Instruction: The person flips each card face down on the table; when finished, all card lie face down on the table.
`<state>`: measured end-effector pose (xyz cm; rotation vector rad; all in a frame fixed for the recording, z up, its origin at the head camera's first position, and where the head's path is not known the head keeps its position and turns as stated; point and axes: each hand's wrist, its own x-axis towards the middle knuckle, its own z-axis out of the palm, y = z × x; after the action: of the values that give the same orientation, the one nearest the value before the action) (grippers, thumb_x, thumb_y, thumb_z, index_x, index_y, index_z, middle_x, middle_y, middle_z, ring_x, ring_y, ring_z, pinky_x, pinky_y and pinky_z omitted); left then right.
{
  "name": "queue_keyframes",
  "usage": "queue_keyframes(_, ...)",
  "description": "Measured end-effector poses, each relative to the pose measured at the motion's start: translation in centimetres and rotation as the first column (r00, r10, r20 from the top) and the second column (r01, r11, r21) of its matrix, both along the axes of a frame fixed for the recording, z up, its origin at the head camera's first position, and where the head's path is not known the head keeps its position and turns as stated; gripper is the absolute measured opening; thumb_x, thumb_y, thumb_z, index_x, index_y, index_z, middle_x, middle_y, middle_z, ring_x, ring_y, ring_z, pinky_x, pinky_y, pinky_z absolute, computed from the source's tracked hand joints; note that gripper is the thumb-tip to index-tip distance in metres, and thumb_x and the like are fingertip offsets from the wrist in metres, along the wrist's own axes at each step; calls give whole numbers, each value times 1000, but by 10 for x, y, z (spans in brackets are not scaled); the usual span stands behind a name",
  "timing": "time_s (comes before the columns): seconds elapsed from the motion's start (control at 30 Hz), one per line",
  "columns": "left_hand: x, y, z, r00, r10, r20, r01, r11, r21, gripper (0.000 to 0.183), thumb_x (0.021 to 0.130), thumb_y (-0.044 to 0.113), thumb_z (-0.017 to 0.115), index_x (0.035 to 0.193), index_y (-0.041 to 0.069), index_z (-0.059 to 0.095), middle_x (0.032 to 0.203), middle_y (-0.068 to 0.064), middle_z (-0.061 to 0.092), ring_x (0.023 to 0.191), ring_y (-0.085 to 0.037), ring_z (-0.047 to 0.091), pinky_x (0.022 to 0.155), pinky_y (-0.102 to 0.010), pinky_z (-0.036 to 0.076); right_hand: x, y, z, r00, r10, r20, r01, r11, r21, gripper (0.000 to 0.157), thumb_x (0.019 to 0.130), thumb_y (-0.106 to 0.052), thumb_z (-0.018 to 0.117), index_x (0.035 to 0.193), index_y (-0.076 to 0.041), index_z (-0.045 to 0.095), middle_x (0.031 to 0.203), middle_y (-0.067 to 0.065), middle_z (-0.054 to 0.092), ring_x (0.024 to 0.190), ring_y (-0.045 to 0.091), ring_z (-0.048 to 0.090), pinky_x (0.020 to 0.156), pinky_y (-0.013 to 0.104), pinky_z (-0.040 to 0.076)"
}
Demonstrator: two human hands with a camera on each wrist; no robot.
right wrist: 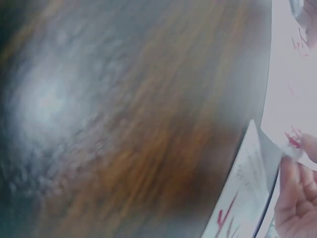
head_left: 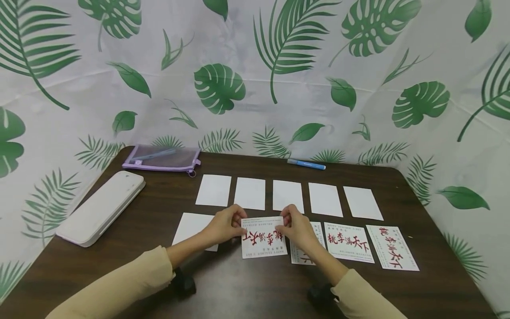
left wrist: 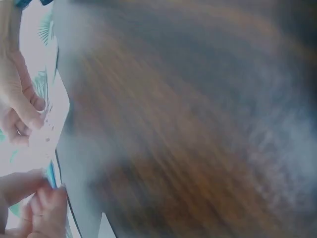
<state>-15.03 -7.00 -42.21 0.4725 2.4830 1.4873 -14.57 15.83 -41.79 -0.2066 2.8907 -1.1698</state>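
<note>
A white greeting card with large red characters and small print is stretched between both hands over the near middle of the table. My left hand pinches its left edge between thumb and fingers; my right hand pinches the right edge. The printed side faces me. In the right wrist view the card shows pale, with the right thumb and fingers at its corner. The left wrist view catches the left hand at the lower left. Behind the right hand, another red-lettered card lies partly hidden.
Two more red-lettered cards lie to the right. A blank white card is partly under the left forearm. Several blank cards form a row behind. Farther off are a purple-edged mesh pouch, a white case and a blue marker.
</note>
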Motion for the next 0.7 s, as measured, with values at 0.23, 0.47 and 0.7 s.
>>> queue_keyframes(0.23,-5,-5,9,968,43,248,-114,952,283,25,87,-2,60,111,-6,56,85,-6,55,71,-10,55,60,-20,52,-1,-3,3,997,-82,12,83,969,-232,30,78,-1,72,104,-1,57,81,7,55,68,13,50,57,18,43)
queue_keyframes(0.47,-10,-2,19,957,137,257,-223,912,344,24,84,-6,60,108,-8,56,81,-5,54,69,-9,56,57,-19,52,10,-25,6,921,-47,-386,-12,988,-151,31,75,-1,76,102,-1,61,84,9,54,73,15,52,61,20,46)
queue_keyframes(0.7,-9,14,32,946,210,247,-304,843,444,22,85,-5,58,106,-6,56,99,-13,58,74,-9,61,62,-24,55,23,-50,9,819,194,-540,-170,981,94,46,69,-20,84,108,-5,63,86,3,54,68,8,44,56,20,40)
